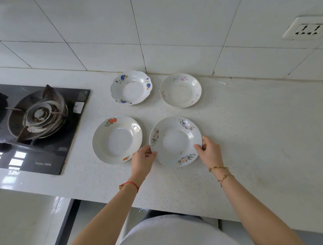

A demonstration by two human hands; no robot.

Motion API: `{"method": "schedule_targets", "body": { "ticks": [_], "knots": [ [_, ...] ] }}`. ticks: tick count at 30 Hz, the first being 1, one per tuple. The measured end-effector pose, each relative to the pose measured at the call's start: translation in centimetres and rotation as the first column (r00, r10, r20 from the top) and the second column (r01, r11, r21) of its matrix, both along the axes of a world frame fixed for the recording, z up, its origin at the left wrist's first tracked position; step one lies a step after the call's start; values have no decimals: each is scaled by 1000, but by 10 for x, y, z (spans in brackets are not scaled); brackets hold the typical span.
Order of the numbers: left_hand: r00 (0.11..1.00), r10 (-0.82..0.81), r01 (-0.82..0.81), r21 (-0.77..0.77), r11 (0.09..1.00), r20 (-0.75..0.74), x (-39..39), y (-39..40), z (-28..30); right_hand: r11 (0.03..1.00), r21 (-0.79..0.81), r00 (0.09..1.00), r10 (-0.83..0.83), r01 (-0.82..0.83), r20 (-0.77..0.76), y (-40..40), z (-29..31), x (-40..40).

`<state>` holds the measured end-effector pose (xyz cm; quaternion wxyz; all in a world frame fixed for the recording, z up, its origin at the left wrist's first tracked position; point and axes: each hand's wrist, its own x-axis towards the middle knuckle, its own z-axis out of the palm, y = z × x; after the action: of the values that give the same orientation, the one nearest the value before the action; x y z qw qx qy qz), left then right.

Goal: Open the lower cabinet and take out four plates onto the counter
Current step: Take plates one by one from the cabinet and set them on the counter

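Note:
Several white plates lie on the speckled counter (251, 136). At the back left is a scalloped plate with blue flowers (131, 87), at the back right a plain-rimmed plate with faint pink flowers (180, 90). In front, a plate with orange fruit prints (117, 139) sits beside a plate with pink and purple flowers (175, 140). My left hand (143, 158) grips the left rim of the pink-and-purple plate and my right hand (209, 150) grips its right rim. That plate looks slightly tilted, its near edge at the counter. The lower cabinet is hidden below the counter edge.
A black glass gas hob (35, 129) with a burner takes up the counter's left part. White wall tiles rise behind the plates, with a socket (306, 29) at the upper right. The counter's front edge runs just before my body.

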<state>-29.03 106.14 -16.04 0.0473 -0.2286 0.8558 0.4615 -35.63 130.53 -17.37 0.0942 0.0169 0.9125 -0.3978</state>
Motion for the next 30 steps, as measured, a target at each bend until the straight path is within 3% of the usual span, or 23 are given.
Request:
{"method": "schedule_targets", "body": {
  "ticks": [30],
  "knots": [
    [996, -80, 79, -52, 996, -32, -5, -5, -10, 998, -14, 997, -64, 63, -34, -5, -4, 13]
  ]
}}
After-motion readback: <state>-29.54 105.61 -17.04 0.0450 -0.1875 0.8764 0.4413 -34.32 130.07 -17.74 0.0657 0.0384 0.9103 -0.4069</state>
